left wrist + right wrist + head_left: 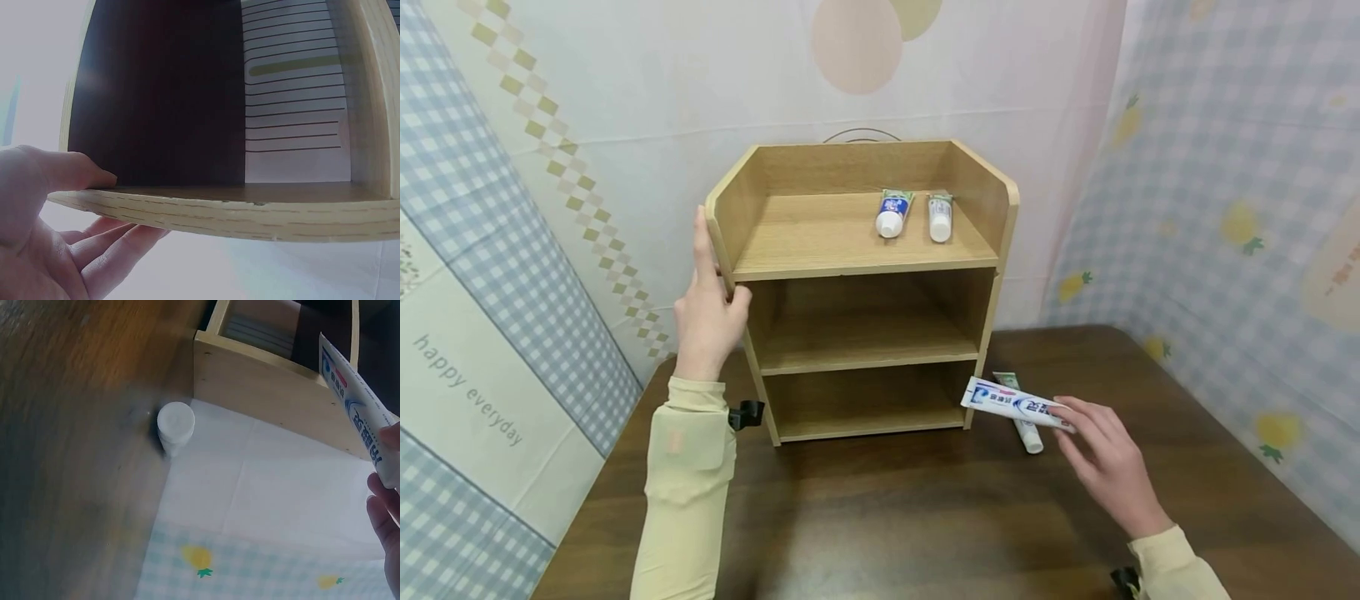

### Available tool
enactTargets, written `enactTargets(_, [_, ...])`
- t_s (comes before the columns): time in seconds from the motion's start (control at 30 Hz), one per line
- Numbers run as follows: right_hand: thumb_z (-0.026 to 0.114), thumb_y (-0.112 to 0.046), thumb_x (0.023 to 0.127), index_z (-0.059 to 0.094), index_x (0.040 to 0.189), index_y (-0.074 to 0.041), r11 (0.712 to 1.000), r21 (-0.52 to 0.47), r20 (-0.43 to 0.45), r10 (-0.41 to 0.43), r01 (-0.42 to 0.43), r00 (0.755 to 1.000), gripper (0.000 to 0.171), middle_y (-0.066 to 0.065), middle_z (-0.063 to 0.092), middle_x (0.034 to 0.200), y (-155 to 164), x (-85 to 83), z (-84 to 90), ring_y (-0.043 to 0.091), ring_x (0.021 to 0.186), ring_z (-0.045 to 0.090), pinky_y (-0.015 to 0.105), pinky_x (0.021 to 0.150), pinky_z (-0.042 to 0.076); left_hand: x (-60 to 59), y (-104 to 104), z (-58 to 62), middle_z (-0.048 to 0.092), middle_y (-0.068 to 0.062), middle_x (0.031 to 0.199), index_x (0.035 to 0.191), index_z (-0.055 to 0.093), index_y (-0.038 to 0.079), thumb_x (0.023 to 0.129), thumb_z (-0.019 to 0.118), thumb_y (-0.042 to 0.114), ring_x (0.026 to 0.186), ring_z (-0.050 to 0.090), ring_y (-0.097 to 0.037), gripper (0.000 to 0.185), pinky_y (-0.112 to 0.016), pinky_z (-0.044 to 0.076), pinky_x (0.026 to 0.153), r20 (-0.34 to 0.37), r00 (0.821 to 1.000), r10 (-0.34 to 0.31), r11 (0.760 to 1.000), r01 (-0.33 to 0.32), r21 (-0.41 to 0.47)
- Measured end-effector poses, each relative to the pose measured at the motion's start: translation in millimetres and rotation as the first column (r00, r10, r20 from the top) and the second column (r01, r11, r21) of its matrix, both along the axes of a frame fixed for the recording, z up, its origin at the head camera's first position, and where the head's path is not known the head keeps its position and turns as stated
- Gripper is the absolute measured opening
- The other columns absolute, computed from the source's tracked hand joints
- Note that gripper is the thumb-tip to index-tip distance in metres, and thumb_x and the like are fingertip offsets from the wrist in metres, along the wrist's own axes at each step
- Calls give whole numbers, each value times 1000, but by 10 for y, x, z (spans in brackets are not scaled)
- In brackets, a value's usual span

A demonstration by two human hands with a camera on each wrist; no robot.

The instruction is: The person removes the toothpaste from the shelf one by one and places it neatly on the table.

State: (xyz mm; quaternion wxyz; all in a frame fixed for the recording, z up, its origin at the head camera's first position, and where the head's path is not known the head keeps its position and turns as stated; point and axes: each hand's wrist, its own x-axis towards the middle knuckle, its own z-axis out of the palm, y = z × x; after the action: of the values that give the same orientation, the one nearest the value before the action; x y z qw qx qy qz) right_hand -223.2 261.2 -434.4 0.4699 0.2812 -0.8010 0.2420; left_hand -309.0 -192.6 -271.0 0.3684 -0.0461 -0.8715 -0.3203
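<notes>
A light wooden shelf unit (pixel 868 368) with three levels stands on the dark table. My left hand (pixel 707 321) grips its left side panel, and in the left wrist view the thumb (pixel 87 173) lies inside the panel with the other fingers outside. My right hand (pixel 1108 462) pinches a white and blue toothpaste tube (pixel 1011 403) by one end, its flat end pointing at the shelf. Partly hidden behind it, a second toothpaste tube (pixel 1028 435) lies on the table, its white cap (pixel 176 420) toward the front.
On the top shelf lie a blue and white tube (pixel 894 213) and a white tube (pixel 940 218), caps forward. Patterned cloth (pixel 1195 208) hangs behind and to the right of the brown table (pixel 880 517).
</notes>
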Motion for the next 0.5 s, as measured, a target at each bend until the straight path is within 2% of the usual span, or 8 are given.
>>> enactTargets(0.13, [47, -40, 99, 71, 106, -2, 999, 23, 4, -31, 31, 1000, 45, 17, 68, 111, 26, 27, -10, 25, 100, 56, 13, 99, 33, -2, 12, -10, 59, -21, 132, 155, -2, 36, 83, 49, 8, 66, 54, -40, 93, -49, 41, 61, -5, 1000, 5, 1000, -5, -7])
enactTargets(0.23, [46, -41, 100, 72, 106, -3, 995, 61, -25, -79, 80, 997, 46, 15, 69, 109, 56, 74, 13, 27, 96, 57, 24, 87, 36, -8, 25, -19, 58, -21, 133, 155, -2, 36, 82, 49, 8, 66, 55, -40, 93, -48, 40, 60, -10, 1000, 0, 1000, 0, -14])
enactTargets(0.3, [47, -40, 99, 72, 105, -3, 991, 75, -59, -109, 113, 992, 45, 15, 70, 108, 88, 101, 40, 28, 92, 58, 31, 79, 34, -9, 28, -24, 58, -21, 133, 155, -2, 35, 83, 49, 8, 65, 54, -40, 93, -47, 40, 59, -10, 1000, -2, 1000, 2, -17])
enactTargets(0.4, [47, -40, 99, 73, 104, -2, 985, 65, -100, -153, 160, 983, 46, 16, 70, 105, 156, 106, 89, 30, 88, 59, 34, 73, 32, -14, 20, -27, 58, -22, 132, 155, -1, 34, 83, 48, 8, 64, 54, -40, 92, -46, 40, 58, -15, 1000, -4, 1000, 4, -15])
enactTargets(0.5, [46, -42, 99, 72, 103, -1, 976, 51, -92, -205, 210, 974, 48, 17, 70, 103, 245, 86, 126, 31, 87, 58, 35, 71, 31, -15, 9, -25, 59, -22, 131, 156, -1, 33, 83, 47, 8, 64, 55, -39, 91, -43, 38, 56, -26, 1000, 2, 1000, -2, -16])
